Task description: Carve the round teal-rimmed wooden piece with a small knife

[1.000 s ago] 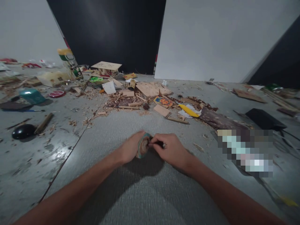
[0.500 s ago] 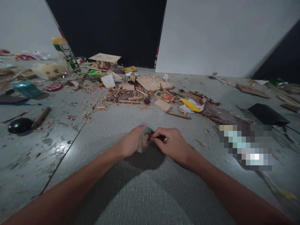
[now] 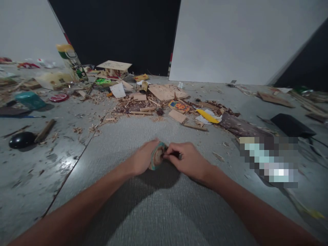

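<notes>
My left hand [image 3: 142, 160] is closed around a round brown disc with a teal rim [image 3: 157, 155], tilted with its face toward the right. Its exact kind is unclear, and my fingers hide its far side. Thumb and forefinger of my right hand [image 3: 188, 159] are pinched together against the disc's face. Whatever sits in that pinch is too small and dark to make out. Both hands are just above the grey textured mat [image 3: 164, 212], which lies in shadow beneath them.
Beyond the hands spread wood shavings, a thin wooden board [image 3: 166, 91], a small wood block [image 3: 177, 116] and a yellow object [image 3: 208, 116]. At left are a black rounded object [image 3: 22, 140] and a teal container [image 3: 30, 100]. A black case [image 3: 293, 125] with a cable lies at right.
The disc has turned slightly in my left hand and shifted a little to the left. My right hand keeps its pinch at the disc's face. The view has shifted slightly.
</notes>
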